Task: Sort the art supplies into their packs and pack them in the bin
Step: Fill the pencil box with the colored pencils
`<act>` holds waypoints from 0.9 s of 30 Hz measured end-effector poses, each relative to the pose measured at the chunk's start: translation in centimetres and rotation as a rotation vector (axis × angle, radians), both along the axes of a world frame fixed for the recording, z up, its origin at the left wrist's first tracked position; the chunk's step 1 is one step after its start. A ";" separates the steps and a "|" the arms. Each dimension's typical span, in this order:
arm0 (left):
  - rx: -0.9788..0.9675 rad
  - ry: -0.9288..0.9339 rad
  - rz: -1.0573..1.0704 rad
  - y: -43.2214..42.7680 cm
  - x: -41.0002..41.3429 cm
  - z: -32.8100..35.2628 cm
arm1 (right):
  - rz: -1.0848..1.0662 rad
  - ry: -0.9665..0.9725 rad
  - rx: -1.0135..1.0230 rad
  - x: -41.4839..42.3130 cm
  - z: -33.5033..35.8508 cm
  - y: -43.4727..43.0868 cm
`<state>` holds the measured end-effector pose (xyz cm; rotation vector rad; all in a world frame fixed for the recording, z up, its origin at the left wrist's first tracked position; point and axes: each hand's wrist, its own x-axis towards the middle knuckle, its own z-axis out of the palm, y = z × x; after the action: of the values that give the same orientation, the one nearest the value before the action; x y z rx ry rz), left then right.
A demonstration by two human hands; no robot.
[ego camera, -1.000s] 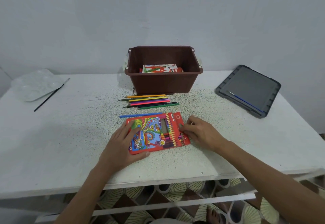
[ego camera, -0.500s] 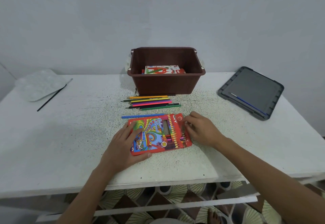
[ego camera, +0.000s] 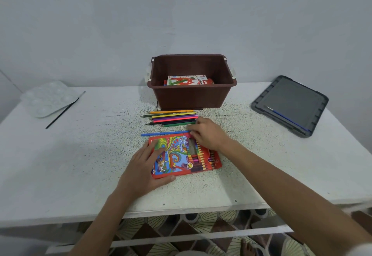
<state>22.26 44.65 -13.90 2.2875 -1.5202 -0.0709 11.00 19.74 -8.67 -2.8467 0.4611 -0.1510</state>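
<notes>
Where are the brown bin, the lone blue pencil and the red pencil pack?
brown bin [ego camera: 189, 98]: head view, front wall.
blue pencil [ego camera: 163, 133]: head view, mid-shaft.
red pencil pack [ego camera: 173, 155]: head view, printed cover.

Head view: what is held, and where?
Left hand presses the red cardboard colour-pencil pack at its left end. Right hand fingers meet the loose blue pencil at its right end; grip unclear.

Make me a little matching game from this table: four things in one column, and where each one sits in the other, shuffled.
Things:
1 blue pencil
2 grey lid
3 paint palette
4 white-and-red pack

Places:
A inside the brown bin
B far left of the table
C right end of the table
D just beyond the red pencil pack

Pairs: 1-D, 2-C, 3-B, 4-A.
</notes>
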 end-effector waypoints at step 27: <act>-0.013 0.016 -0.004 0.1 0.1 0.0 | -0.078 -0.029 -0.156 -8.1 0.2 -5.8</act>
<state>22.37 44.77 -13.93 2.2683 -1.5130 -0.0804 2.92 13.90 -8.50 -2.9751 0.5786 -0.2529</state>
